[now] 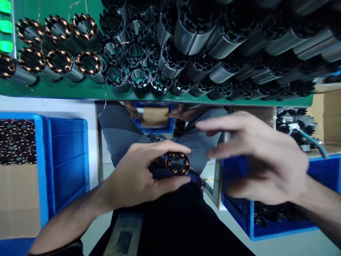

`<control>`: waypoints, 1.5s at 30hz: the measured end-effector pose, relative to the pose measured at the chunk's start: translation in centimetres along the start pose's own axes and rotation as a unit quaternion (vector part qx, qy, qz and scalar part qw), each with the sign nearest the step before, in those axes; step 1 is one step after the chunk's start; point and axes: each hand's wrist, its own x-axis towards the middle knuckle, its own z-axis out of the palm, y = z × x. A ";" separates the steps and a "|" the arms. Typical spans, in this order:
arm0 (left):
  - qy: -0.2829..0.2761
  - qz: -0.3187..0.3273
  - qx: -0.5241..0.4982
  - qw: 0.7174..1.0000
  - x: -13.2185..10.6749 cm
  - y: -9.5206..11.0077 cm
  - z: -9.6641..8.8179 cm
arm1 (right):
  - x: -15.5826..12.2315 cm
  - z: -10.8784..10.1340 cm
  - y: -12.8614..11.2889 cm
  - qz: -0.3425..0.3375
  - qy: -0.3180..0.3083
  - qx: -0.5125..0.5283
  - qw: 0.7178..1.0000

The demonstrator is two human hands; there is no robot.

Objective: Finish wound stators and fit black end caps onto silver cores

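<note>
Left hand (141,172) pinches metal tube (178,164); right hand (269,161) blurred, fingers spread; tube looks hard, bit heavy; copper wire (187,165) might scratch; best held round outside.

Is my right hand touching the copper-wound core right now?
Apart. The head view shows a plain gap between the blurred fingertips of the right hand and the copper-wound core, which sits in the left hand.

Green surface (149,97) at 12 o'clock, 3 green lights (5,26) at 10, blue crate (69,153) at 9, blue bin (282,233) at 4
</note>
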 end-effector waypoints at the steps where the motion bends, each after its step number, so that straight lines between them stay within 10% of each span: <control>1: 0.036 0.033 0.043 0.998 -0.1 -0.3 0.1 | 0.0 -0.2 0.2 0.038 -0.015 0.024 0.999; 8: 0.102 0.274 0.272 0.917 -0.4 -1.1 0.7 | 0.2 1.9 2.1 0.312 -0.289 0.302 0.853; 10: 0.092 0.277 0.304 0.907 -0.2 -0.7 0.6 | 0.5 2.2 1.6 0.272 -0.258 0.250 0.893; 15: 0.038 0.006 0.123 0.992 0.1 -0.1 0.6 | 1.3 0.8 -0.7 0.107 -0.163 0.047 0.980; 19: 0.085 0.087 0.158 0.980 -0.2 -0.9 0.5 | 1.3 -1.2 -0.4 0.093 -0.152 0.024 0.984; 25: 0.085 0.316 0.331 0.885 0.3 -0.6 0.3 | 0.6 0.3 2.0 0.372 -0.307 0.269 0.834; 27: 0.064 0.307 0.360 0.879 0.5 -0.2 0.5 | 0.1 0.9 1.9 0.320 -0.291 0.231 0.871; 31: 0.062 0.098 0.204 0.972 0.4 0.0 1.4 | -1.0 0.1 0.4 0.106 -0.192 0.044 0.975; 36: 0.072 0.125 0.209 0.967 0.1 -0.4 0.8 | -0.7 -2.4 -0.2 0.111 -0.168 0.010 0.979; 41: 0.045 0.326 0.313 0.891 0.7 -0.3 0.4 | -0.6 -1.0 1.1 0.339 -0.289 0.261 0.856; 45: 0.045 0.219 0.292 0.930 1.0 0.0 1.4 | -2.2 -0.4 0.6 0.124 -0.185 0.054 0.973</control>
